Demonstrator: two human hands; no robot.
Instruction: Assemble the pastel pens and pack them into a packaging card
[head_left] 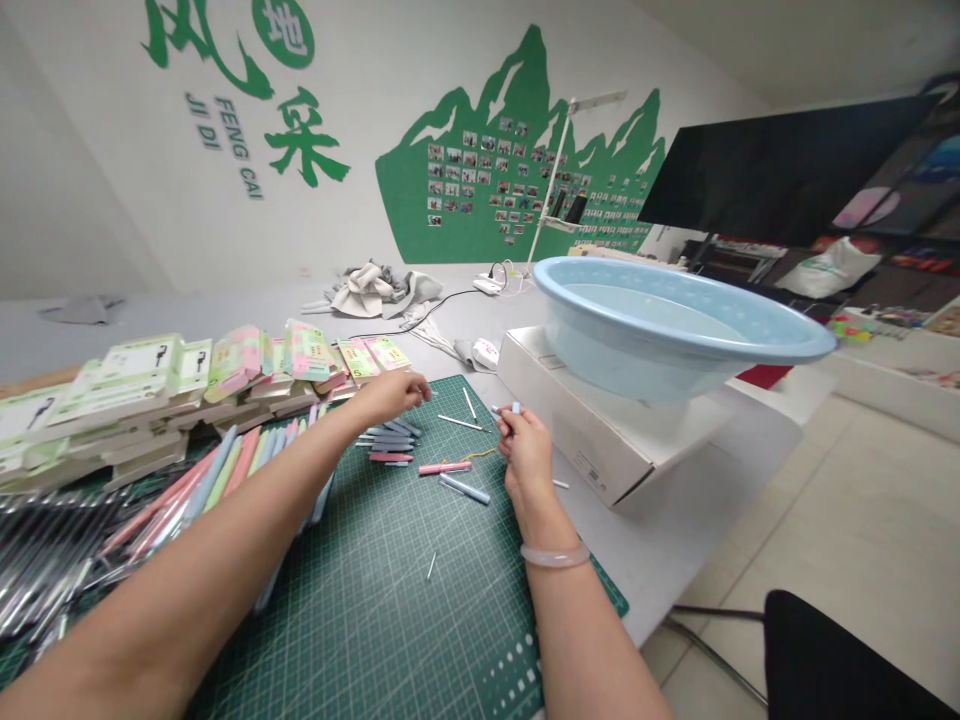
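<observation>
My right hand (525, 450), with a pale bracelet at the wrist, pinches a small light blue pen piece (515, 408) above the right edge of the green cutting mat (375, 600). Over the mat's far side, my left hand (397, 394) has its fingers curled together; anything between them is too small to make out. Below it lies a small pile of blue pens (391, 437) with a pink one among them. Between my hands are a pink pen (444, 467), a blue pen (465, 488), thin refills (459, 422) and a yellow strand (484, 452).
Stacked cartons (135, 380), coloured pen barrels (232, 465) and clear pen parts (52, 550) crowd the left. A blue basin (622, 350) stands on a white box (592, 440) at the right. Crumpled cloth (375, 292) lies behind; a black chair (832, 650) stands at lower right.
</observation>
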